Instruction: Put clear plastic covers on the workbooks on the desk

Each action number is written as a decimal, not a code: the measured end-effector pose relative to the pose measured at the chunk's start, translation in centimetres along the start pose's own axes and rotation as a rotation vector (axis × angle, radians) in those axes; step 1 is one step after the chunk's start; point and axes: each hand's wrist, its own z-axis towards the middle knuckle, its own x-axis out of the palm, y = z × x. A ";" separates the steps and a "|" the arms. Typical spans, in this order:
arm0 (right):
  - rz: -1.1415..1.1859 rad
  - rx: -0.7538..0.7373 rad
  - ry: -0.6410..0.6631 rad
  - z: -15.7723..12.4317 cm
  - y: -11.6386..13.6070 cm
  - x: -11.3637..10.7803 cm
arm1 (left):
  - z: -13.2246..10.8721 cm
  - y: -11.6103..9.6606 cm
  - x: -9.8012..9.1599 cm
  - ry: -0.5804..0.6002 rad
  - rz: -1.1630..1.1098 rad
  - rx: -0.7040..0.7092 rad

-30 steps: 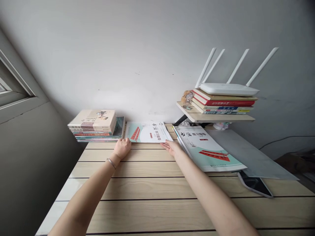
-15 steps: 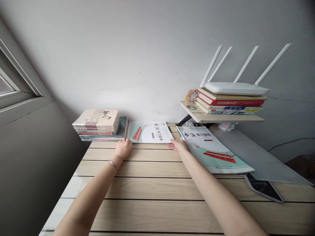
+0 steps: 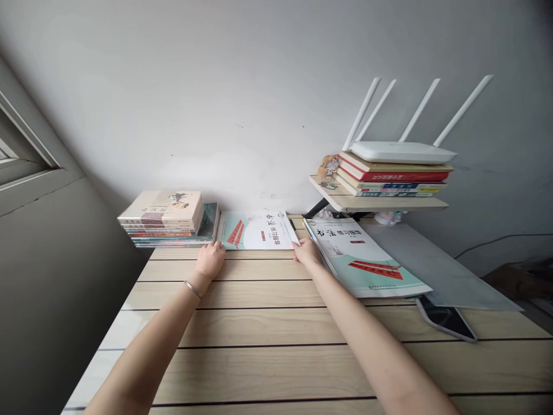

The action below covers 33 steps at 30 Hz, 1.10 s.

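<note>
A thin calligraphy booklet (image 3: 254, 231) with a white and mint cover and a red strip design lies against the wall. My left hand (image 3: 211, 259), with a silver bangle on the wrist, is closed at the booklet's near left corner, its fingertips partly hidden. At the near right corner, my right hand (image 3: 307, 252) grips the edge, thumb near the cover and fingers curled below. Just left of the booklet stands a stack of books (image 3: 162, 210), beige ones on top. A similar calligraphy booklet (image 3: 371, 256) lies on other booklets, right beside my right hand.
A small raised shelf (image 3: 375, 203) at the right carries several books (image 3: 393, 176) under a white router (image 3: 401, 151) with antennas. A phone (image 3: 449, 320) lies partly under a grey translucent sheet (image 3: 449, 268). The wooden table (image 3: 268, 328) has dark grooves.
The view has shifted slightly, so everything sits a little further left. My right hand's fingers, stretched out before, have curled in at the booklet's corner. The left hand stays at its corner.
</note>
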 end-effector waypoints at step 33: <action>-0.776 -0.621 0.063 -6.8 -2.3 -5.4 | -6.7 -0.9 2.2 -0.090 -0.316 0.005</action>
